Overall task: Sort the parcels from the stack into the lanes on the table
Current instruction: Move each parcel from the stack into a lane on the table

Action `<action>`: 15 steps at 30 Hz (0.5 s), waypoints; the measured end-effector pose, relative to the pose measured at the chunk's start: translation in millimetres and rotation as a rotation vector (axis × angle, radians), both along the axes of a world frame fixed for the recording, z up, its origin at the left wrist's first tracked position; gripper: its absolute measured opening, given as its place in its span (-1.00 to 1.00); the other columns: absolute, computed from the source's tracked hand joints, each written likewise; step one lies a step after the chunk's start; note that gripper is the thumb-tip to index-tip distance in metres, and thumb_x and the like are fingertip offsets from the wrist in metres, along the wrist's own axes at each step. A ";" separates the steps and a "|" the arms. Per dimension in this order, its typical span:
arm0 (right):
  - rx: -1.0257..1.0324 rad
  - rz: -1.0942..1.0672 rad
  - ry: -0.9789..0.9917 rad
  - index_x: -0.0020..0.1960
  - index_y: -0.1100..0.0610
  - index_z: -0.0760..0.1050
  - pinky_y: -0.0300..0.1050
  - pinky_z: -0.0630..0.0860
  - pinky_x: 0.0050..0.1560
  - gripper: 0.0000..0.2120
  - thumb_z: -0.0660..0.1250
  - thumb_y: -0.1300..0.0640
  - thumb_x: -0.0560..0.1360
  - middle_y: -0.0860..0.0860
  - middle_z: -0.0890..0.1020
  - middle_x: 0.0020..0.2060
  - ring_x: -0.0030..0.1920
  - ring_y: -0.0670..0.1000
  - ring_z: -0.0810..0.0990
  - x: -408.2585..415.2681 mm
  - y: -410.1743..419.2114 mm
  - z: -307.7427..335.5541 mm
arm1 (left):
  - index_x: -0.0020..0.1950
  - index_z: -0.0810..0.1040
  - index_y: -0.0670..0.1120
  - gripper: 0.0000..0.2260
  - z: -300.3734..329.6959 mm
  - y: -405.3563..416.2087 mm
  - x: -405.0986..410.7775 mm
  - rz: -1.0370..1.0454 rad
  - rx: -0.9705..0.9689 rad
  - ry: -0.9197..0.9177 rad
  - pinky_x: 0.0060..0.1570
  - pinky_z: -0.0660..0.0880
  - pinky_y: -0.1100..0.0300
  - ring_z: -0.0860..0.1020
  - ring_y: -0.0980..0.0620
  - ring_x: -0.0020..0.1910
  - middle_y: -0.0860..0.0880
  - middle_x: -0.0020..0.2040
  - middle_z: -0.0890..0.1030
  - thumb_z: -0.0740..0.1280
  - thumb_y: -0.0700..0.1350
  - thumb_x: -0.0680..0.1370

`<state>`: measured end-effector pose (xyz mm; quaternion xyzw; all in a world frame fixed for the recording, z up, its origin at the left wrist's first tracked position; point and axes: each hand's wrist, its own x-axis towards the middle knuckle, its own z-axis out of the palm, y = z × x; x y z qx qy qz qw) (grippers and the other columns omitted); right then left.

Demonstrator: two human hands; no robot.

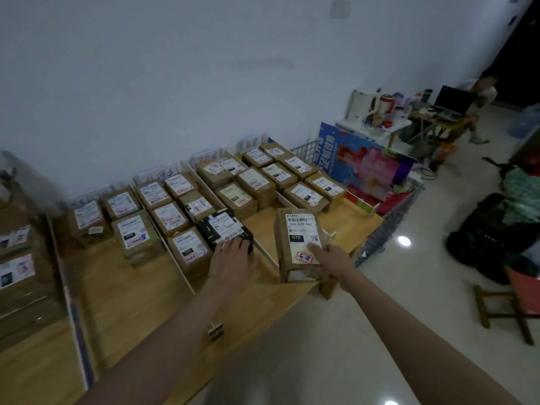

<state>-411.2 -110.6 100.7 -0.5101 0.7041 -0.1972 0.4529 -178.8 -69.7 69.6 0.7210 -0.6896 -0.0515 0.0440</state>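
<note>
Over the worktop, keep your right hand gripping the 070 parcel while your flat, empty left hand steadies the black parcel.

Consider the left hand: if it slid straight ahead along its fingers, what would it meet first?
The left hand already rests its fingers on the black parcel; pushing on would likely drive that parcel into the brown parcel behind it, though depth is unclear.
</note>
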 end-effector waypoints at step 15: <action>0.052 -0.112 -0.044 0.07 0.09 0.48 0.09 0.59 0.16 -0.75 0.29 -0.09 0.59 0.06 0.64 -0.03 0.06 0.11 0.64 -129.2 -108.7 -39.1 | 0.40 0.41 -0.04 -0.55 -34.0 -136.5 -121.9 -0.079 0.078 0.029 0.37 0.27 0.04 0.42 -0.04 0.33 -0.02 0.36 0.46 0.07 0.18 0.63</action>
